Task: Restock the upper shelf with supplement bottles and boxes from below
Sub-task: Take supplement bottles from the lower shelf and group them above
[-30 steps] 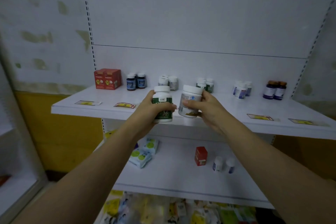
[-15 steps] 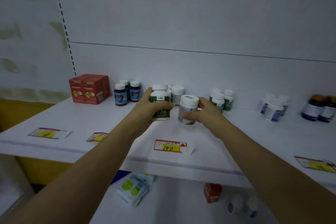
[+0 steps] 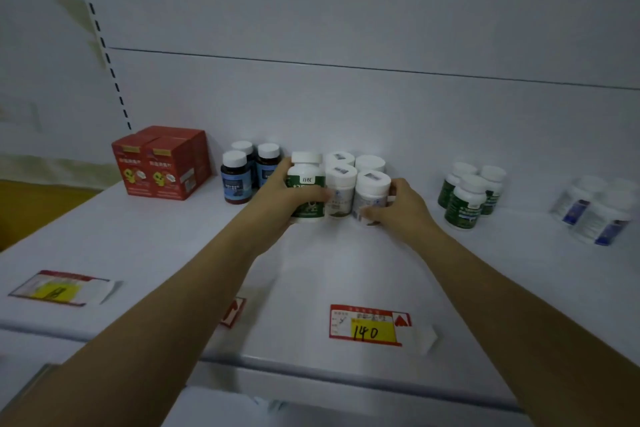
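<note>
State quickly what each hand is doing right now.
Left hand: grips the green-labelled bottle.
Right hand: grips a white bottle.

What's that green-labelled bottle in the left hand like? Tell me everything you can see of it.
The green bottle has a white, plastic-looking body, a wide white cap and a dark green label with white characters. It stands upright and capped near the back of the upper shelf. The left hand grips it from the left, fingers curled across the label. Its right side sits tight against the white bottles; dark bottles stand just left.
</note>
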Demonstrator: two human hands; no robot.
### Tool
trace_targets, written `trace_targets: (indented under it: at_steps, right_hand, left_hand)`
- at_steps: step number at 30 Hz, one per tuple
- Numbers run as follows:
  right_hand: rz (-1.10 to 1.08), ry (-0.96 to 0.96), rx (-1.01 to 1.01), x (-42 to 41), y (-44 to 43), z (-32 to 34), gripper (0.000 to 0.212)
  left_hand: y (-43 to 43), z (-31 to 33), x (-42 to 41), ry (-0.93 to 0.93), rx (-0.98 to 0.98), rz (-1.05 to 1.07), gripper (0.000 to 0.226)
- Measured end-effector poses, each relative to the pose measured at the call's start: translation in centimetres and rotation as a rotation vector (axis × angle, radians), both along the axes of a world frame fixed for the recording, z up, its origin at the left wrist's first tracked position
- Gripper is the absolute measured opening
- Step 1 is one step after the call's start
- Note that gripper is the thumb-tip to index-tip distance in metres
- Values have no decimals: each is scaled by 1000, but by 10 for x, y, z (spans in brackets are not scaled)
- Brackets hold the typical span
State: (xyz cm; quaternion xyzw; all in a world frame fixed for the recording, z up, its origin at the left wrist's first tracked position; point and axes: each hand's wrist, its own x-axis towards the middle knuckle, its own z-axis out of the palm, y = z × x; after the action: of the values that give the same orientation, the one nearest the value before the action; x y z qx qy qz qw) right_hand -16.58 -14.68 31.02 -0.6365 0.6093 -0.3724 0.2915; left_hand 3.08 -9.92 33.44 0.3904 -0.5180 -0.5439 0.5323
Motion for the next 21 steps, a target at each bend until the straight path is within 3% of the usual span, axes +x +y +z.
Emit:
trace_targets:
  at_steps: [16, 21]
  right_hand:
    - [-42, 186, -10, 4, -11, 0, 64]
    - [-52, 354, 12, -12, 8, 12, 75]
  left_hand:
    - [-5, -2, 7, -12, 3, -19, 42]
    - [5, 3, -3, -61, 5, -26, 51]
